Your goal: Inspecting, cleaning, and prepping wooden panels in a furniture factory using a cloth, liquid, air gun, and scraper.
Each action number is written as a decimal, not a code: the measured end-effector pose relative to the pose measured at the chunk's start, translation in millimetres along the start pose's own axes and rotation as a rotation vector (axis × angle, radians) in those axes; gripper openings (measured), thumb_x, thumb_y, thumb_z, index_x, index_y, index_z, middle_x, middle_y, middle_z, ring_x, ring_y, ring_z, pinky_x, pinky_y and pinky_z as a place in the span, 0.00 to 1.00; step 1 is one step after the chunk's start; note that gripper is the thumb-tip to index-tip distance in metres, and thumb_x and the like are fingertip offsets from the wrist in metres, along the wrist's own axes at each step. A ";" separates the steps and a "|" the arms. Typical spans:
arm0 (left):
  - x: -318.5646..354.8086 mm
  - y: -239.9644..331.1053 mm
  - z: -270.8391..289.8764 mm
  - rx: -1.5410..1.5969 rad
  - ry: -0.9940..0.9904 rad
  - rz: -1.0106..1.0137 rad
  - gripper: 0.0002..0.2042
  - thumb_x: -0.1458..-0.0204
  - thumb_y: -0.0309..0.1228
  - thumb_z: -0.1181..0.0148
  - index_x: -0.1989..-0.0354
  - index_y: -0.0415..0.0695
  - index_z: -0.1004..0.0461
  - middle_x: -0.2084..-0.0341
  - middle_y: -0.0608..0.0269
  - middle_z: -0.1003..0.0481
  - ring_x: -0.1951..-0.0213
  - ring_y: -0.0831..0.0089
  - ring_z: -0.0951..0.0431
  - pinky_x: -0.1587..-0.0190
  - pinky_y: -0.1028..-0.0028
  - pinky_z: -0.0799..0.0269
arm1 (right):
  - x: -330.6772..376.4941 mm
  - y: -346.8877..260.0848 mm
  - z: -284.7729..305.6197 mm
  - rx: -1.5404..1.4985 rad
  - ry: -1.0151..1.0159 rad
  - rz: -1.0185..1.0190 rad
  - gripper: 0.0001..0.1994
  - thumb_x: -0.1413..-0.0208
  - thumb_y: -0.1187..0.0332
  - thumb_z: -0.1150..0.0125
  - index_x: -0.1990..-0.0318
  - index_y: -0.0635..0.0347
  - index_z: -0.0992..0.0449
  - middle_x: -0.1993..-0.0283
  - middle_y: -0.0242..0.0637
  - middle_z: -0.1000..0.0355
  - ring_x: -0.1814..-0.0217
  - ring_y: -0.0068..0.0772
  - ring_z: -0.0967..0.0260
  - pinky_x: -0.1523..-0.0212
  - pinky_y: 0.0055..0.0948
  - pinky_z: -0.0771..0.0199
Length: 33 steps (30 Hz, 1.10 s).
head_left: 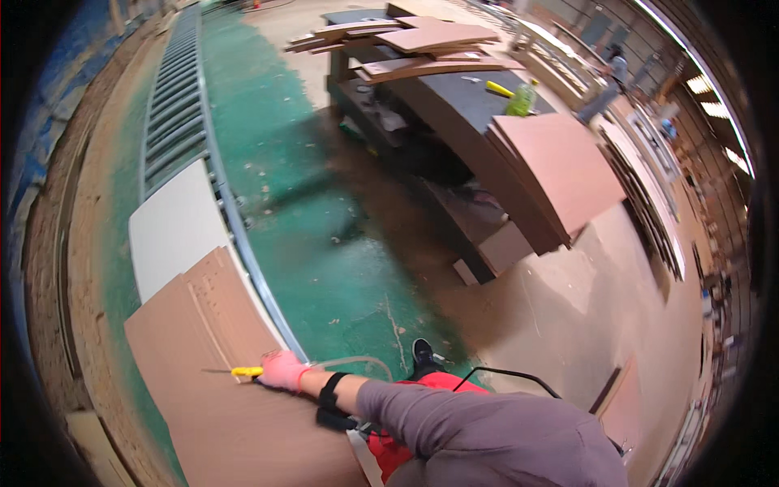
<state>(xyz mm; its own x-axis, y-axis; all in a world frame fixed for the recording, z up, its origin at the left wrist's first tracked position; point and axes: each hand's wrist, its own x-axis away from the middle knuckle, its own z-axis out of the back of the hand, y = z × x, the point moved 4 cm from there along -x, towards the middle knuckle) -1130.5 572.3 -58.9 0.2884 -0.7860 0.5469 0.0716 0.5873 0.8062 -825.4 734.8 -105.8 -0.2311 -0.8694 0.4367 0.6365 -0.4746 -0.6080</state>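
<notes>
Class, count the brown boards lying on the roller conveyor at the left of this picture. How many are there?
2. One brown board lies nearest, under the gloved hand holding a yellow-handled tool; a second brown board lies just beyond, overlapping a white panel. More may be hidden beneath.

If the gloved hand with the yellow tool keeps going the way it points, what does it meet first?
The left hand points its yellow-handled tool leftward across the brown board. Nothing stands in that line; probably only the board's left edge, though depth is unclear.

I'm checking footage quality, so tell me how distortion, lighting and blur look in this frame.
Head view: fisheye bends the roller conveyor and board edges toward a black rim; ceiling lights glare at the upper right; the workbench casts a dark shadow on the green floor; the gloved hand with its yellow tool looks slightly soft.
</notes>
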 end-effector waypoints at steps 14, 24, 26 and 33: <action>95.3 -16.0 6.7 -0.219 0.144 -0.419 0.17 0.40 0.36 0.59 0.53 0.31 0.36 0.61 0.51 0.30 0.61 0.63 0.29 0.57 0.64 0.32 | 207.2 237.3 139.4 -0.524 0.641 -0.191 0.06 0.51 0.72 0.45 0.73 0.67 0.27 0.77 0.26 0.35 0.75 0.18 0.41 0.74 0.25 0.37; 163.4 85.7 -244.7 -0.179 -0.556 -0.513 0.15 0.42 0.37 0.55 0.68 0.36 0.29 0.73 0.52 0.26 0.70 0.58 0.28 0.66 0.66 0.35 | 473.1 367.6 172.9 -1.270 1.324 -0.351 0.20 0.45 0.57 0.42 0.48 0.58 0.31 0.55 0.36 0.29 0.57 0.32 0.30 0.56 0.34 0.28; 183.5 85.5 -286.2 -0.371 -0.713 -0.616 0.12 0.43 0.33 0.54 0.71 0.37 0.29 0.76 0.49 0.29 0.73 0.56 0.31 0.67 0.68 0.35 | 515.2 384.3 151.5 -1.229 1.478 -0.467 0.18 0.45 0.57 0.42 0.51 0.58 0.31 0.59 0.34 0.30 0.60 0.30 0.31 0.59 0.32 0.29; 249.4 49.6 -420.0 -0.503 -1.078 -0.701 0.16 0.44 0.39 0.54 0.71 0.37 0.27 0.76 0.43 0.28 0.72 0.50 0.27 0.68 0.62 0.34 | 625.7 441.5 65.3 -1.045 1.915 -0.878 0.13 0.45 0.59 0.40 0.62 0.58 0.29 0.69 0.28 0.34 0.70 0.22 0.36 0.69 0.25 0.34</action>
<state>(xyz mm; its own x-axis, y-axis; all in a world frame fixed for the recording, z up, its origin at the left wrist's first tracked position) -654.0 486.6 22.7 -0.8093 -0.5672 0.1530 0.2936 -0.1650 0.9416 -641.0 -9.8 -57.7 -0.6941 0.6972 0.1794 -0.2611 -0.0116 -0.9652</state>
